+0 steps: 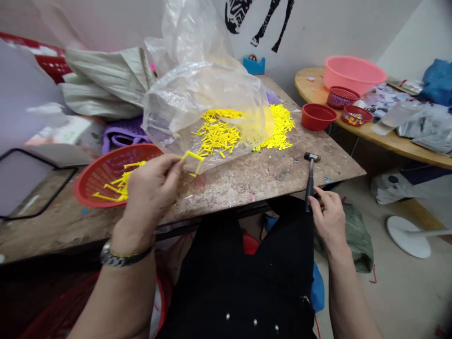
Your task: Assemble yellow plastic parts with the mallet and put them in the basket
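Note:
Between thumb and fingertips, my left hand (157, 188) pinches a thin yellow plastic piece (194, 157) with bent, angular arms. That hand is just right of a red basket (88, 186) with more yellow pieces (122, 186) in it. My right hand (329, 214) has its thumb and fingers closed on the black handle of a small hammer (310, 181), whose head rests at the table's right side. A clear plastic bag (173, 110) lies open beyond my left hand, with a heap of small yellow parts (219, 136) at its mouth and another heap (280, 125) to its right.
The worn wooden table (243, 181) ends at my lap. A round table (314, 84) at the right bears a pink basin (353, 70), a red bowl (318, 117) and small baskets. A black wire frame (45, 162) and a tissue box (70, 141) stand at the left.

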`<action>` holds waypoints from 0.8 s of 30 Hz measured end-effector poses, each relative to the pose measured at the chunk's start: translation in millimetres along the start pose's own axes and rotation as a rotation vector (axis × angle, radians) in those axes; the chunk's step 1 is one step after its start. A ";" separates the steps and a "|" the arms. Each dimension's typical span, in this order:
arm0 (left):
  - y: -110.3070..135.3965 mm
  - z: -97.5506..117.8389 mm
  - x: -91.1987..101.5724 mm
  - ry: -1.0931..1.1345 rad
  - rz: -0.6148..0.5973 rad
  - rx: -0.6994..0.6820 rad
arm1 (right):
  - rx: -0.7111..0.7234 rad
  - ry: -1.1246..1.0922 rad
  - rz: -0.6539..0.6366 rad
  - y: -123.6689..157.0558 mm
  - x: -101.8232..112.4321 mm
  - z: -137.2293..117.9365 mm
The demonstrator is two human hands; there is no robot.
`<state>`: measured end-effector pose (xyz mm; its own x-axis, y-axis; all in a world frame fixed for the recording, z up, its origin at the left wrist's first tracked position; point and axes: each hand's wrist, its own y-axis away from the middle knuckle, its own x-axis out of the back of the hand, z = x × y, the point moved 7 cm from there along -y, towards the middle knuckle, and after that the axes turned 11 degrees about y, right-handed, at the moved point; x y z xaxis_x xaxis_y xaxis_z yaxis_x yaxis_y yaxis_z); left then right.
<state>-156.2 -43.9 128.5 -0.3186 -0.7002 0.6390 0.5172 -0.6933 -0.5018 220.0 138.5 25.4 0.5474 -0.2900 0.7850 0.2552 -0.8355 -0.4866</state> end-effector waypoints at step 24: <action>-41.6 6.8 -83.6 -0.157 -0.248 -0.163 | 0.068 -0.123 -0.119 23.7 -18.0 5.3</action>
<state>-145.6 44.7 99.9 -0.2858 -0.4807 0.8290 0.3017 -0.8662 -0.3983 220.4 126.4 -2.3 0.6028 -0.1280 0.7876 0.3746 -0.8261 -0.4210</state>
